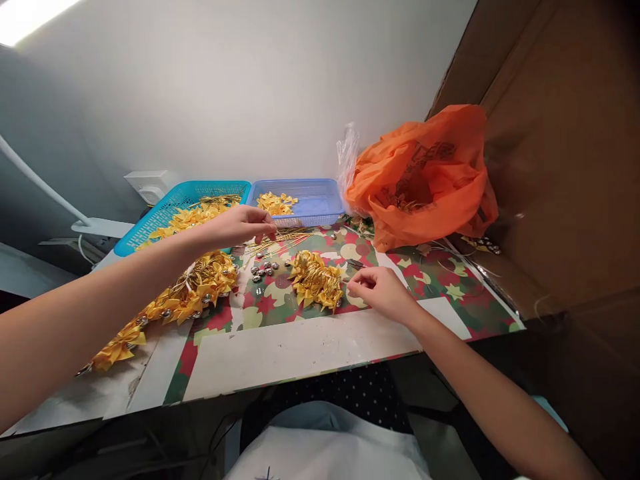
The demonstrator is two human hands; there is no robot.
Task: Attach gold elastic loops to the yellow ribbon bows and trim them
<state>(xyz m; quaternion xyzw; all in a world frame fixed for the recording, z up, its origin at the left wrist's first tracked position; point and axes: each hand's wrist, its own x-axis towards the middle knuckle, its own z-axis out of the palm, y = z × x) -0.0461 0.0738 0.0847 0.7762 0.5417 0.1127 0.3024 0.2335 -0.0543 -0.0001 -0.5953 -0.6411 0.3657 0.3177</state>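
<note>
My left hand hovers above the loose gold ties, fingers curled and tips close together. Whatever it may pinch is too small to tell. At the right edge of a bundle of yellow ribbon bows wound with gold ties, my right hand has thumb and forefinger pressed together; I cannot make out what is between them. Several silver bells lie left of that bundle. A larger heap of yellow bows with bells sits under and beside my left forearm, partly hidden by it.
A teal basket of bows and gold ties stands at the back left, beside a blue basket with yellow bows. An orange bag gapes open at the back right. A dark-tipped tool lies near my right hand. Cardboard borders the right side.
</note>
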